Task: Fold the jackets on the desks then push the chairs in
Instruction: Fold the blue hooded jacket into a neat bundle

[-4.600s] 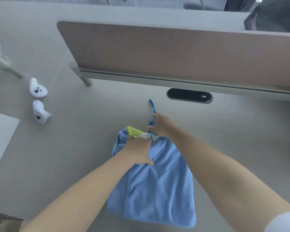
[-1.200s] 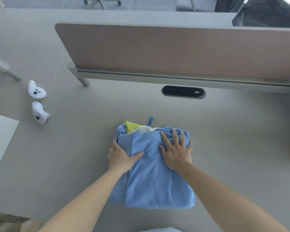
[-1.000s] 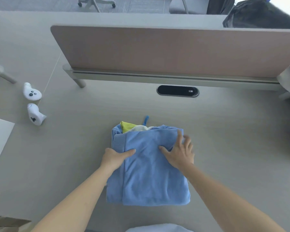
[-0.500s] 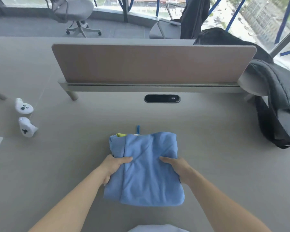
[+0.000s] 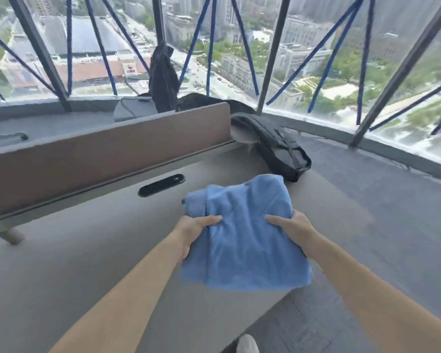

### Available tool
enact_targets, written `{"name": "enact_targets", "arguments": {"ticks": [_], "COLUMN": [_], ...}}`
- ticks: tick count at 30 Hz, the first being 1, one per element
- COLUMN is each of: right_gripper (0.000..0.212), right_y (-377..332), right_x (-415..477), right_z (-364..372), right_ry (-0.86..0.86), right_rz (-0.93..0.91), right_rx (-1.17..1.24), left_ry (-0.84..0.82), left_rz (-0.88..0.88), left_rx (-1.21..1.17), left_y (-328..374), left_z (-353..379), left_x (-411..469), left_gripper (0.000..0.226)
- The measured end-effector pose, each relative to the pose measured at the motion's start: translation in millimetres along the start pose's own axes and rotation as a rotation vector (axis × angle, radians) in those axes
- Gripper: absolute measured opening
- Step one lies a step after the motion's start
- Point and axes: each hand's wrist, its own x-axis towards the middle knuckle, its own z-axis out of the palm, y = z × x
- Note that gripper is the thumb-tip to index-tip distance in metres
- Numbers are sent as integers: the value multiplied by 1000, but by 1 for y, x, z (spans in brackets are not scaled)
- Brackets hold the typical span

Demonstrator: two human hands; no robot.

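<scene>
Head view, only 1 camera here: the folded blue jacket (image 5: 242,233) is held between both hands over the near right corner of the grey surface (image 5: 87,250). The left hand (image 5: 194,230) grips its left edge and the right hand (image 5: 293,229) grips the right edge. On each side the thumb lies on top of the cloth and the fingers (image 5: 186,250) curl under it, mostly hidden, so it's a pinch grip on the fabric from 2 sides. The near edge of the jacket hangs past the surface's edge; can't tell if the rest is lifted clear or still touching. A ribbed cuff sticks out just beyond the left fingers. Further out past the left fingers there's a black oval cable slot (image 5: 161,185), then the brown divider panel (image 5: 99,159). Beyond the right fingers, a dark grey jacket (image 5: 278,151) lies crumpled at the far end. Behind the divider, a chair (image 5: 135,108) with a dark garment (image 5: 163,80) draped on it, in front of big windows.
</scene>
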Motion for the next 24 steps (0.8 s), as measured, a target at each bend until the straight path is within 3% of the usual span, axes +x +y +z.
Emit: {"name": "enact_targets", "arguments": {"ticks": [10, 19, 24], "right_gripper": [43, 46, 46], "right_y": [42, 92, 90], "right_x": [-66, -69, -34], "right_z": [-240, -473, -572], "right_ry": [448, 600, 601], "right_rz": [-12, -6, -15], "right_rx": [245, 427, 407], "left_ry": [-300, -542, -552], "left_rz": [110, 105, 87], "left_rx": [281, 419, 408], "left_y": [51, 66, 82], "left_z": [268, 529, 626], "left_x": [11, 46, 81], "left_gripper": [30, 50, 69]}}
